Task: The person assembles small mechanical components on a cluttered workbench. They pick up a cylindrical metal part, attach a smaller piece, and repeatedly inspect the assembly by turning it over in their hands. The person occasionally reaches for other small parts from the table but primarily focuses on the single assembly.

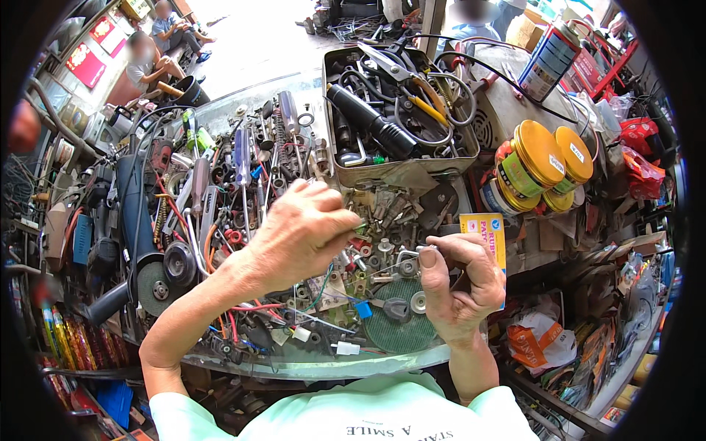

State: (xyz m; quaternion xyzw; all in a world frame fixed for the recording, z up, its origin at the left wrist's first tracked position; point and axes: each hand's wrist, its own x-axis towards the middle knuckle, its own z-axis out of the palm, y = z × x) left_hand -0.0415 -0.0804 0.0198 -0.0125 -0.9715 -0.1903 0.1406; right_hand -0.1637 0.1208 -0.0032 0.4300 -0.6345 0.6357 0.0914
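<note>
Over the middle of a cluttered glass-topped table, my left hand [312,224] is closed, its thumb and fingers pinched together. Whatever lies between those fingertips is hidden or too small to name. My right hand [465,283] is closed too, thumb and forefinger brought together near a small bent metal piece [407,255]. I cannot tell whether that hand grips this piece. A yellow and blue box [484,226] shows just behind the right hand. Between my hands and the near edge lie a green round disc [386,336], a black knob [397,309] and a blue connector [363,309].
Screwdrivers [243,156] and loose hardware cover the left side, with an angle grinder [134,220] beyond them. A metal tin [401,174] of tools stands at the back. Yellow-lidded jars [540,158] and a spray can [550,60] are at right. Two people [151,62] sit far left.
</note>
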